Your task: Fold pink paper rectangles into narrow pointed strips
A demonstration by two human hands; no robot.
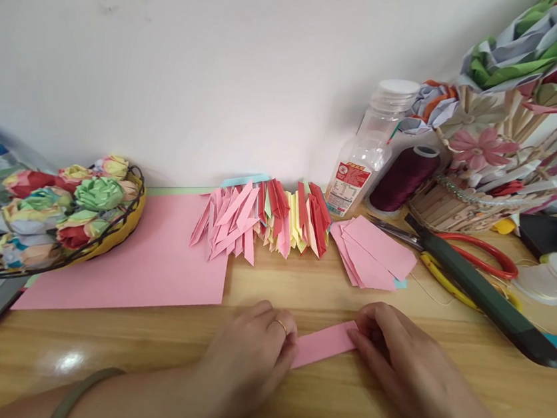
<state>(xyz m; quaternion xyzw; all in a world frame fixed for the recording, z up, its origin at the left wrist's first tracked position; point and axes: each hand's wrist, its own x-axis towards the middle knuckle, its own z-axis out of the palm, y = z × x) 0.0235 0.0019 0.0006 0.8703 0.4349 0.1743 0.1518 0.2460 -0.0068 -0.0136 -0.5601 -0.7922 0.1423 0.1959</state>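
Note:
A narrow pink paper strip [324,344] is stretched between my two hands, low over the wooden table. Its left end is pinched by my left hand [260,344], which wears a ring. At the right end, the thumb and fingers of my right hand [388,346] close on the paper. Just beyond lie several flat pink paper pieces [377,250], loosely stacked. Folded pink paper pieces [229,220] are heaped behind my left hand, beside red and yellow folded ones [297,218].
Large pink sheets [167,257] lie at left under a basket [130,226] of paper flowers. At right are a green-handled cutter [490,293], red-handled scissors [498,261], a purple thread spool [405,180] and a clear bottle [362,155]. A stick-walled holder [459,209] stands behind.

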